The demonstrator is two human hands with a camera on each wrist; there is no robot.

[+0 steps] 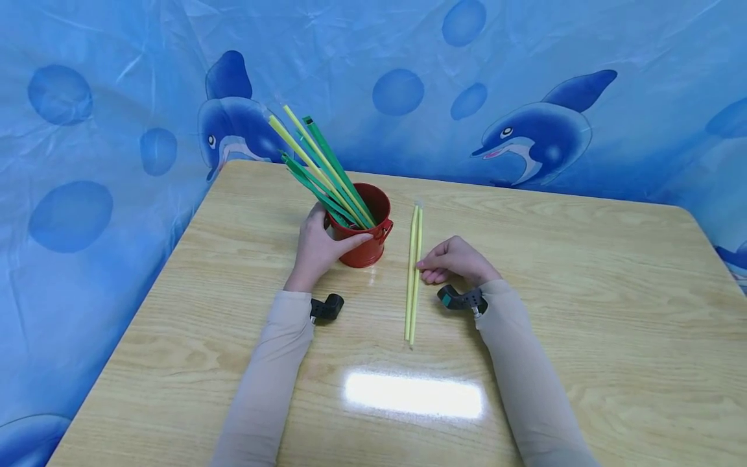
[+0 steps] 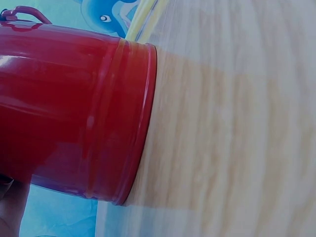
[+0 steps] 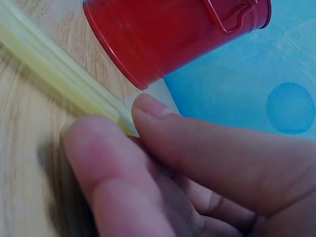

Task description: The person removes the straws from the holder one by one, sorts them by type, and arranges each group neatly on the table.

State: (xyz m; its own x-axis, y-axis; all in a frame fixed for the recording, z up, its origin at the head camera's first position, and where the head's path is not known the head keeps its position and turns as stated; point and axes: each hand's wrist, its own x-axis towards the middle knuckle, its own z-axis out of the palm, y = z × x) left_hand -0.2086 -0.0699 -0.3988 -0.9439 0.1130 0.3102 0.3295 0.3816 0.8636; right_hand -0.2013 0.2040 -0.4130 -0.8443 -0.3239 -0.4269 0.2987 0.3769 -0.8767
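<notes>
A small red metal bucket (image 1: pixel 362 253) stands upright on the table. My left hand (image 1: pixel 318 250) grips it from the left, thumb along the near rim, other fingers mostly hidden behind it. Yellow straws (image 1: pixel 300 152) in clear wrappers and green-wrapped sticks (image 1: pixel 329 152) lean to the upper left out of the bucket. Right of it, two more wrapped yellow straws (image 1: pixel 410 279) lie side by side. My right hand (image 1: pixel 458 259) pinches the right one of these near its middle; in the right wrist view, thumb and forefinger close on the yellow straw (image 3: pixel 64 74).
The wooden table (image 1: pixel 595 311) reaches out to both sides, with a bright light reflection (image 1: pixel 413 394) near its front. Behind it hangs a blue sheet (image 1: pixel 350 39) printed with dolphins. Black wrist cameras (image 1: pixel 328 307) sit on both forearms.
</notes>
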